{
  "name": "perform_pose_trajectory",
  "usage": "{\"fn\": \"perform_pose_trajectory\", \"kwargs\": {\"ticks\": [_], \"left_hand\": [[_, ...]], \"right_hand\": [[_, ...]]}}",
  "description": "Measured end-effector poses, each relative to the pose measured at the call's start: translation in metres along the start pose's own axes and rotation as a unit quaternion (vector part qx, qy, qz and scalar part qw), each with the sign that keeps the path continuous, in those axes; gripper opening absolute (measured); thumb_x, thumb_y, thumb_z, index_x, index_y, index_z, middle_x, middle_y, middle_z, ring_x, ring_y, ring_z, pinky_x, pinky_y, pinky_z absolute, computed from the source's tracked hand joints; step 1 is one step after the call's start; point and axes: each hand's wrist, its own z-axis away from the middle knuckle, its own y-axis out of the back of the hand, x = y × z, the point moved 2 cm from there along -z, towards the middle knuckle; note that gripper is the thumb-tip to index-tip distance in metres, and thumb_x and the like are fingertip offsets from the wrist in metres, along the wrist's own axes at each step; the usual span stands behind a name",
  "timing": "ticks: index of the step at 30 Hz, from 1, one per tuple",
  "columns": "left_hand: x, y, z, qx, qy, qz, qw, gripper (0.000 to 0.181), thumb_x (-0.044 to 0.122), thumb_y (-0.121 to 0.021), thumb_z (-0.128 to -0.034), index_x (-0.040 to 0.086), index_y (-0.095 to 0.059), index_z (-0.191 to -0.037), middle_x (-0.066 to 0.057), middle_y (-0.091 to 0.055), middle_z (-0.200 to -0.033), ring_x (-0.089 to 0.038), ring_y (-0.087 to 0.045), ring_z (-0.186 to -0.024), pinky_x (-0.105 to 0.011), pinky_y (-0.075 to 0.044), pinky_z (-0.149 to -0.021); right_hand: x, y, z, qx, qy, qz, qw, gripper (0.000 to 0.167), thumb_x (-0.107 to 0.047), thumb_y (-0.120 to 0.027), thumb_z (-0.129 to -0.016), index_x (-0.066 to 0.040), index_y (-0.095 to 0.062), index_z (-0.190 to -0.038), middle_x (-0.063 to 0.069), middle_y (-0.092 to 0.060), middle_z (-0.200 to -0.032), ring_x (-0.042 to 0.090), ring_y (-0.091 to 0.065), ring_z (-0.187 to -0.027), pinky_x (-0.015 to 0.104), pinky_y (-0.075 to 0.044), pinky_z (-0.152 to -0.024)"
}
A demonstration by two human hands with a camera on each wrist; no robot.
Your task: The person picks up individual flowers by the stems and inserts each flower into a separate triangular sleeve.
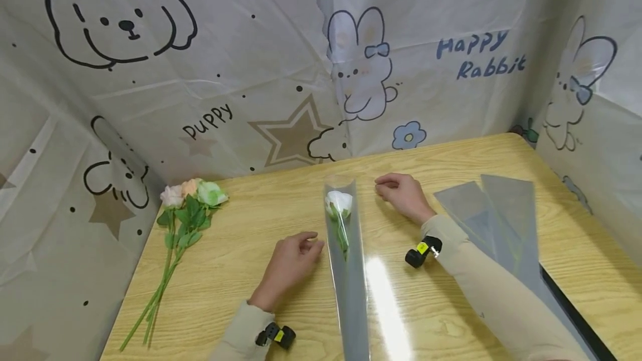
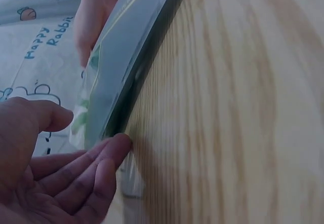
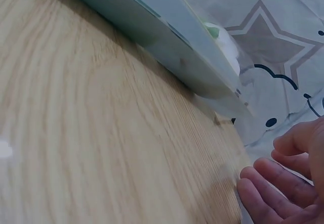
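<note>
A white artificial rose (image 1: 339,203) with a green stem lies inside a long clear-fronted sleeve (image 1: 349,294) with a grey backing, placed lengthwise on the table. My left hand (image 1: 290,261) is just left of the sleeve, its fingers loosely bent and holding nothing. In the left wrist view, the fingertips of this left hand (image 2: 66,178) come close to the sleeve's edge; whether they touch it I cannot tell. To the right of the sleeve's top end, my right hand (image 1: 403,196) hovers or rests with relaxed fingers. The right wrist view shows that hand (image 3: 288,183) apart from the sleeve (image 3: 167,46).
Several artificial roses (image 1: 193,194) in pink, peach and green lie at the left of the wooden table (image 1: 261,205). Flat grey sleeves (image 1: 514,210) lie fanned out at the right, beside and under the right forearm. A printed curtain (image 1: 281,43) borders the table's back and sides.
</note>
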Motion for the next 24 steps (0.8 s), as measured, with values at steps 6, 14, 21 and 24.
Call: {"fn": "perform_pose_trajectory", "kwargs": {"ticks": [6, 14, 21, 24], "left_hand": [[-0.005, 0.006, -0.005, 0.014, -0.010, -0.013, 0.9998, 0.037, 0.034, -0.064, -0.1020, 0.009, -0.072, -0.129, -0.007, -0.080, -0.108, -0.017, -0.076, -0.096, -0.039, -0.062, -0.087], [-0.020, 0.018, -0.012, 0.058, -0.020, -0.019, 0.9979, 0.032, 0.032, -0.063, -0.1032, 0.012, -0.072, -0.127, -0.006, -0.079, -0.112, -0.020, -0.074, -0.102, -0.041, -0.062, -0.091], [-0.029, 0.029, -0.017, 0.079, -0.009, -0.026, 0.9965, 0.031, 0.032, -0.062, -0.1041, 0.012, -0.073, -0.126, -0.005, -0.078, -0.113, -0.021, -0.073, -0.104, -0.044, -0.060, -0.092], [-0.029, 0.030, -0.019, 0.084, -0.015, -0.025, 0.9960, 0.031, 0.031, -0.062, -0.1042, 0.012, -0.073, -0.125, -0.006, -0.078, -0.113, -0.022, -0.073, -0.103, -0.043, -0.060, -0.091]], "right_hand": [[0.006, 0.011, 0.005, 0.030, 0.022, 0.032, 0.9988, 0.034, -0.026, -0.060, -0.102, -0.007, -0.069, -0.129, 0.015, -0.075, -0.121, 0.030, -0.073, -0.107, 0.034, -0.061, -0.087], [0.011, 0.035, 0.018, 0.037, 0.039, 0.082, 0.9952, 0.032, -0.025, -0.059, -0.104, -0.007, -0.069, -0.128, 0.016, -0.074, -0.123, 0.035, -0.071, -0.114, 0.050, -0.058, -0.099], [0.020, 0.068, 0.033, 0.099, 0.029, 0.128, 0.9864, 0.032, -0.022, -0.058, -0.102, -0.003, -0.069, -0.125, 0.020, -0.073, -0.121, 0.039, -0.071, -0.112, 0.053, -0.058, -0.097], [0.026, 0.083, 0.039, 0.132, 0.006, 0.149, 0.9800, 0.036, -0.023, -0.056, -0.101, -0.002, -0.067, -0.128, 0.023, -0.070, -0.127, 0.041, -0.069, -0.113, 0.055, -0.056, -0.094]]}}
